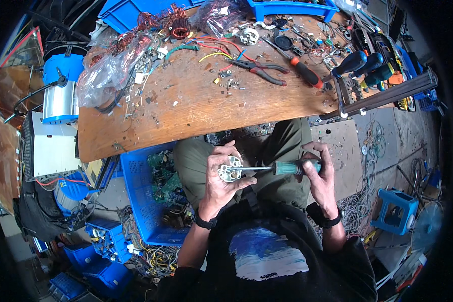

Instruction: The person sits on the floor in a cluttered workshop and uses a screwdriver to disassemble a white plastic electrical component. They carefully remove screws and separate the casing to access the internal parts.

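My left hand (219,178) is closed around a small round white plastic part (230,171) with holes and posts on its face. In my right hand (321,176) is a screwdriver (285,168) with a green handle, gripped from the handle's end. Its thin metal shaft points left and reaches across the face of the white part. Whether the tip touches a screw or slot there is too small to tell. Both hands are held over my lap, just below the near edge of the wooden table (186,126).
On the table lie pliers (260,70), an orange-and-black screwdriver (306,72), copper coils (179,28) and loose wires. A clamp bar (387,94) juts over its right edge. Left of my legs stands a blue crate (137,201) with circuit boards. Cables (355,216) cover the floor at right.
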### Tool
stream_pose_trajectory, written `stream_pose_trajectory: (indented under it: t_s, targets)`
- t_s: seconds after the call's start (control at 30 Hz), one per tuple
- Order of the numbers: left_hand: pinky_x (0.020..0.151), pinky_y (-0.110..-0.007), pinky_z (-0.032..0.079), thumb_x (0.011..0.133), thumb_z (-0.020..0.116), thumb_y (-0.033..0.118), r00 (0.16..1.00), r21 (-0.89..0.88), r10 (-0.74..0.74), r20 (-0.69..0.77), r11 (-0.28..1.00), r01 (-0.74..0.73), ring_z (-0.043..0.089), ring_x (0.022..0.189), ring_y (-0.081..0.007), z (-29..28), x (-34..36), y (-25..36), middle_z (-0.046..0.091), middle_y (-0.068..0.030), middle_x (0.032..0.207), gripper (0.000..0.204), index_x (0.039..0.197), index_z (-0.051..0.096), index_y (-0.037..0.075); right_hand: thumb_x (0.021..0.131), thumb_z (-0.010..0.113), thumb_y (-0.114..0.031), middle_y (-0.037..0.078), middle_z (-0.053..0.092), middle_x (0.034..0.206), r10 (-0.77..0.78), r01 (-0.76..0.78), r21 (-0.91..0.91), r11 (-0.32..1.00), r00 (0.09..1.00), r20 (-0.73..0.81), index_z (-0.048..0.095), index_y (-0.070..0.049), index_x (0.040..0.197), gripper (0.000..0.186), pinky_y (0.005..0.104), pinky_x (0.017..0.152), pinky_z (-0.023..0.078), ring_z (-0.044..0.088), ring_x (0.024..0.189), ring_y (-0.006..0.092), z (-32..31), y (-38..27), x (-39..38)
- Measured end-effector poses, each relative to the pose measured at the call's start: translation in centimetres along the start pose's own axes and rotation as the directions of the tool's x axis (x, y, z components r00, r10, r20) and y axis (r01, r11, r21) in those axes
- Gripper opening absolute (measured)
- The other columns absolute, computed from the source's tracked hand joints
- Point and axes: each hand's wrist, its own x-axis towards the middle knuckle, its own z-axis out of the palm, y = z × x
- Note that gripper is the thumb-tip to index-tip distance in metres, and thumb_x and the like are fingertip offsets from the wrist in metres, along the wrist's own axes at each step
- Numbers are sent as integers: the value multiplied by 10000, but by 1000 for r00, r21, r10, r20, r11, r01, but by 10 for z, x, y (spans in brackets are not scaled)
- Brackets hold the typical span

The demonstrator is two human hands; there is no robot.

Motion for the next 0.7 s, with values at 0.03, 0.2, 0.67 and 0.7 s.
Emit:
stream_pose_trajectory:
  t_s: [0.03,0.2,0.67,0.7]
  targets:
    - [1126,-595,370,723,922,266,1000,-8,8,-7,1000,-8,606,915,-207,0,-1,-1,545,-75,1032,659,1133,419,146,860,755,-97,85,605,989,-60,60,-17,998,998,6,422,-56,1346,591,286,845,497,591,934,155,1,1,0]
    - [1104,-581,409,693,944,255,1000,-16,12,-16,1000,-13,600,984,-220,2,-4,-4,577,-75,1032,700,1161,437,138,861,736,-57,73,601,962,-182,181,61,981,983,10,421,-64,1354,586,279,803,500,598,937,143,9,1,5]
    - [1137,-592,359,724,920,233,1000,15,-12,25,1000,12,604,892,-192,4,2,2,540,-79,1033,652,1127,415,149,874,787,-183,88,631,1004,-83,83,14,996,996,-24,455,-56,1331,579,290,792,520,629,865,160,-2,10,4]
    - [1137,-591,360,724,921,232,1000,10,-15,21,1000,15,604,892,-193,4,2,2,542,-79,1034,654,1129,414,149,884,773,-164,84,629,992,-201,202,15,979,979,-36,462,-54,1326,551,277,756,518,629,843,151,4,12,6]
